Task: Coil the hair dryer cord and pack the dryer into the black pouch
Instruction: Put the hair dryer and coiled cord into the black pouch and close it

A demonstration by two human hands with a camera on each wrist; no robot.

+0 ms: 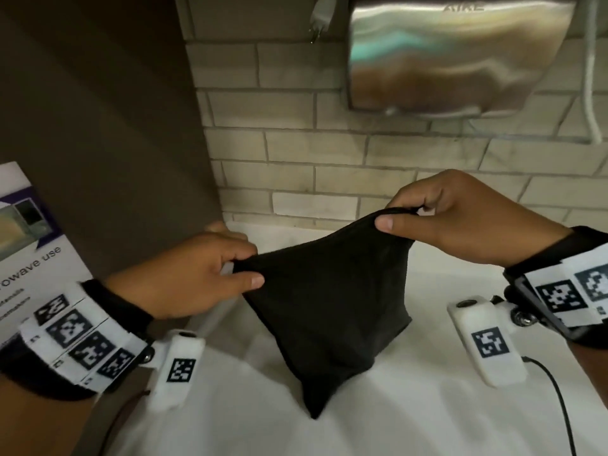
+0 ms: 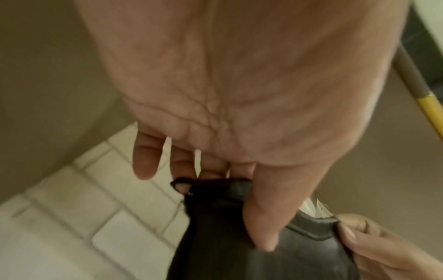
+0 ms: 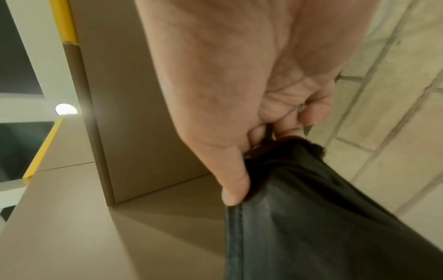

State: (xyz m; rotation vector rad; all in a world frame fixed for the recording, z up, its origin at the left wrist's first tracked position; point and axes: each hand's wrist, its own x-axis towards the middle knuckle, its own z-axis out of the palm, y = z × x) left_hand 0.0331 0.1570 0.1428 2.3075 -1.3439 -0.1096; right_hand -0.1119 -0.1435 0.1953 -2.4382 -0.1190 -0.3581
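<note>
The black pouch (image 1: 324, 311) hangs between my two hands above the white counter (image 1: 411, 422), bulging at the bottom. My left hand (image 1: 210, 274) pinches its left top corner between thumb and fingers. My right hand (image 1: 437, 215) pinches the right top corner, held higher. In the left wrist view my left hand's thumb (image 2: 266, 217) lies over the pouch (image 2: 223, 236) rim, and my right hand (image 2: 374, 246) shows at the lower right. In the right wrist view my right hand's thumb (image 3: 230, 178) presses the pouch (image 3: 323, 217) edge. The dryer and its cord are hidden from view.
A steel hand dryer (image 1: 460, 51) hangs on the tiled wall (image 1: 312, 153) above. A brown partition (image 1: 108, 126) stands at the left, with a printed notice (image 1: 23, 245) on it. A thin black cable (image 1: 556, 406) runs from my right wrist camera.
</note>
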